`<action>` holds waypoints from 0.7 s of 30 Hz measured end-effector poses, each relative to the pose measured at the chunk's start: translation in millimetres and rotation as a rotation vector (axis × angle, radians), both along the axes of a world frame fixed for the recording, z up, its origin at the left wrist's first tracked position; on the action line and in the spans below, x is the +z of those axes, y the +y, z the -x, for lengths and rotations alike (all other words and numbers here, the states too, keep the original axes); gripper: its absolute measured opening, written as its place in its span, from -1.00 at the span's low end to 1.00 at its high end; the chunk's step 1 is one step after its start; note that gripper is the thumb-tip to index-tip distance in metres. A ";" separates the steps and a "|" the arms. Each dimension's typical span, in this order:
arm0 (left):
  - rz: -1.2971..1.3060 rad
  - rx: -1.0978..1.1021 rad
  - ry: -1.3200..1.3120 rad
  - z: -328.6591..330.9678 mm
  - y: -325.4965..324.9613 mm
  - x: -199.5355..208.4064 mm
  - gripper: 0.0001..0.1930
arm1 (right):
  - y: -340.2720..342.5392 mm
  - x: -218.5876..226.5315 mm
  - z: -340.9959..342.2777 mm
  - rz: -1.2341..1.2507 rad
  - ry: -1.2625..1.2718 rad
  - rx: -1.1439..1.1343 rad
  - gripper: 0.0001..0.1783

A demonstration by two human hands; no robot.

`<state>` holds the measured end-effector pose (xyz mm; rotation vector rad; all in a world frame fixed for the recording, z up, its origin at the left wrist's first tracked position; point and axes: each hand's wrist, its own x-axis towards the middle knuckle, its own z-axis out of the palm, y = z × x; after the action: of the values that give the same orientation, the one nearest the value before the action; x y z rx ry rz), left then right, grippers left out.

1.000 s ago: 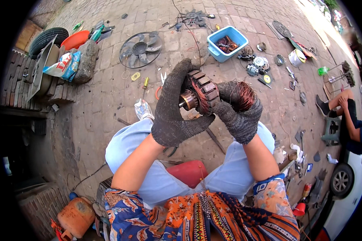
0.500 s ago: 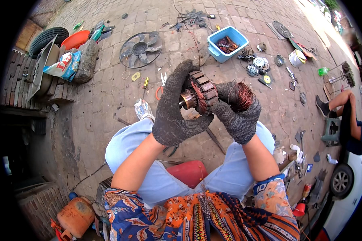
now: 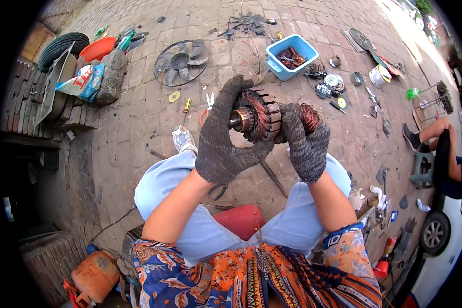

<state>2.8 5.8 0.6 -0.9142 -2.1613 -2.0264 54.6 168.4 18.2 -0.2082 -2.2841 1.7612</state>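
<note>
Both my hands wear dark grey knitted gloves and are raised above my knees. My left hand [image 3: 222, 141] is curved around a motor armature [image 3: 259, 115], its fingers above and its thumb below. The armature has a copper commutator, a short shaft pointing left, dark slotted core plates and reddish copper windings. Against the armature's right side is my right hand [image 3: 305, 146], closed on a tangled bundle of copper wire [image 3: 310, 118] that bulges out behind its fingers. My right fingertips are partly hidden, so their exact contact with the armature cannot be made out.
On the brick paving ahead stand a blue tub [image 3: 292, 56] with copper scraps and a fan [image 3: 180, 61]. A screwdriver [image 3: 187, 106], scissors [image 3: 209, 102] and pliers [image 3: 220, 192] lie nearby. At right are metal parts [image 3: 332, 84] and a seated person [image 3: 446, 149].
The armature has turned in my left hand, so its commutator end and windings face up more. My right hand has shifted slightly left and up with the wire bundle.
</note>
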 end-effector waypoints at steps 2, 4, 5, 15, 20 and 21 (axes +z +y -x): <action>0.032 0.011 -0.025 -1.3 -1.4 0.9 -0.04 | -0.2 0.7 0.3 0.052 -0.017 0.014 -0.73; 0.050 0.021 -0.011 -1.8 -2.2 2.4 -0.03 | -2.2 4.9 -0.1 0.135 -0.027 0.032 -0.73; 0.059 0.025 -0.004 -1.9 -2.5 3.0 -0.03 | -2.2 4.5 0.1 0.112 -0.023 0.032 -0.72; 0.109 0.097 0.085 -1.3 -2.0 3.1 -0.02 | -1.5 0.2 2.8 0.103 -0.046 0.055 -0.72; 0.082 0.143 0.082 -2.9 0.5 5.6 0.00 | -1.0 -7.4 5.4 0.215 -0.081 0.085 -0.72; 0.091 0.147 0.089 -2.4 0.2 5.7 0.01 | -1.0 -8.8 5.7 0.242 -0.090 0.092 -0.72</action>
<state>5.2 6.0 6.3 -0.8114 -2.2174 -1.8006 48.9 167.3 9.4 -0.2340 -2.1663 2.1158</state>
